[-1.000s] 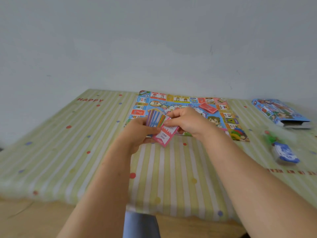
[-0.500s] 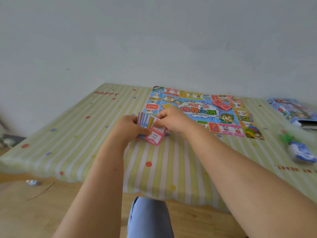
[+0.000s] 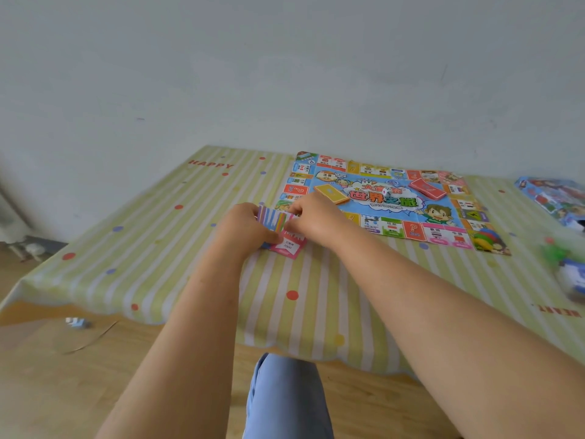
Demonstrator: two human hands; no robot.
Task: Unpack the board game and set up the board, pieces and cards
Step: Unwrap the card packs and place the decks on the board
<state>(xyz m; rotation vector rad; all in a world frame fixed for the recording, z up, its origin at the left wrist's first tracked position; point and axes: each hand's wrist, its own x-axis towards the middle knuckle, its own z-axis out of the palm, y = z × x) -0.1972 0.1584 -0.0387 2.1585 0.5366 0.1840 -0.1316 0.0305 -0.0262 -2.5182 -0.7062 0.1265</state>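
Observation:
The colourful game board [image 3: 383,201] lies unfolded at the far middle of the table. An orange card stack [image 3: 330,194] and a red card stack [image 3: 427,188] rest on it, with a small white die [image 3: 386,191] between them. Left of the board, my left hand [image 3: 245,229] holds a fan of striped property cards [image 3: 273,218]. My right hand [image 3: 316,217] pinches the fan's right edge. A pink card marked 2000 [image 3: 289,245] sticks out below the fan, close to the tablecloth.
The game box [image 3: 550,198] lies at the far right. A blurred green thing [image 3: 554,250] and a blue and white pack [image 3: 574,275] sit near the right edge. The striped tablecloth [image 3: 152,248] hangs over the near edge. A knee in blue trousers [image 3: 285,394] shows below.
Both hands with the cards have shifted left off the board's front edge and down towards the tablecloth. The view has swung left, showing more floor.

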